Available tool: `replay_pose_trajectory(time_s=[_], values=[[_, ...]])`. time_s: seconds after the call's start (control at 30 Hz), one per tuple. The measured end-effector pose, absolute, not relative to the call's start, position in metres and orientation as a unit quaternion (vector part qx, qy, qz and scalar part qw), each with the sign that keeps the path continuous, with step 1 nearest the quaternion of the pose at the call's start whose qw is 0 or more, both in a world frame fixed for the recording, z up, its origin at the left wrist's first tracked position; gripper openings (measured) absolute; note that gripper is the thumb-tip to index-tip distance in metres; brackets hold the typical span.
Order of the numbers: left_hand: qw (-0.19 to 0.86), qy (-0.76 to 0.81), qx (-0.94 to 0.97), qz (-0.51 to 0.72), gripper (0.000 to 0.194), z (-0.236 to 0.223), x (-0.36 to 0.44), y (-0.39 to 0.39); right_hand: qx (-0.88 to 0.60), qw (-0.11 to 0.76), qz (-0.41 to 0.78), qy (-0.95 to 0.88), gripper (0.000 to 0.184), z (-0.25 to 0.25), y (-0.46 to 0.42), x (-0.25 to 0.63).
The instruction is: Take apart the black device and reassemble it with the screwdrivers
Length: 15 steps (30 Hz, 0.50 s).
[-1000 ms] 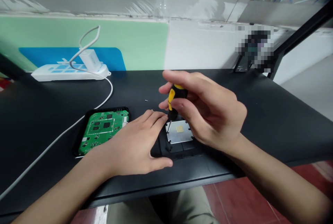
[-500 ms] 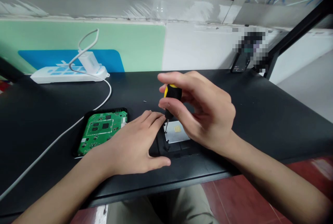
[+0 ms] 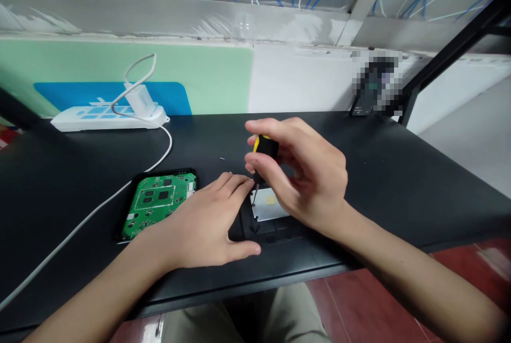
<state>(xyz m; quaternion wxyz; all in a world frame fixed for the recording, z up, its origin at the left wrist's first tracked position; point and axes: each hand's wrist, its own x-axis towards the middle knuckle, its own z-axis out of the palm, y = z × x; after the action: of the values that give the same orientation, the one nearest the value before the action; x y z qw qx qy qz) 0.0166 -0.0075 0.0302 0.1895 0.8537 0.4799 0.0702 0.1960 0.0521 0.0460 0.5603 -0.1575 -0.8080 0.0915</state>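
My right hand (image 3: 297, 170) grips a yellow-and-black screwdriver (image 3: 266, 146) upright by its handle. The shaft's tip meets the left edge of a silver metal plate (image 3: 265, 212), which has a small yellowish square on it. That plate sits in a black plastic housing (image 3: 275, 231), partly hidden beneath my hands. My left hand (image 3: 211, 220) lies flat with the thumb spread, fingers resting on the housing's left side. Left of it, a green circuit board (image 3: 154, 199) lies in a black case, its lower right corner covered by my left hand and forearm.
A tiny screw (image 3: 222, 158) lies on the black table (image 3: 199, 138) beyond my left hand. At the back left are a white power strip (image 3: 107, 119) and a plugged-in charger (image 3: 139, 101), its white cable (image 3: 91, 212) running down the left. A phone (image 3: 365, 90) leans at the back right.
The camera view has shifted slightly. My right hand has turned a little around the screwdriver, whose tip stays at the plate's left edge. My left hand keeps its place.
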Motion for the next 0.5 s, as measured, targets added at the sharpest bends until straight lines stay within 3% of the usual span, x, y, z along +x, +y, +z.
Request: replay_pose_trajectory(time_s=[0.2,0.4,0.5], values=[[0.179,0.469,0.860,0.090,0.089,0.028,0.016,-0.006,-0.152,0.566,0.087,-0.806,0.031,0.040,0.057,0.196],[0.166,0.457,0.869,0.097,0.082,0.029,0.014,-0.006,-0.162,0.558,0.154,-0.799,0.043,0.030,0.076,0.197],[0.157,0.462,0.868,0.090,0.085,0.030,0.014,-0.007,-0.210,0.624,0.171,-0.733,0.044,0.031,0.099,0.205]])
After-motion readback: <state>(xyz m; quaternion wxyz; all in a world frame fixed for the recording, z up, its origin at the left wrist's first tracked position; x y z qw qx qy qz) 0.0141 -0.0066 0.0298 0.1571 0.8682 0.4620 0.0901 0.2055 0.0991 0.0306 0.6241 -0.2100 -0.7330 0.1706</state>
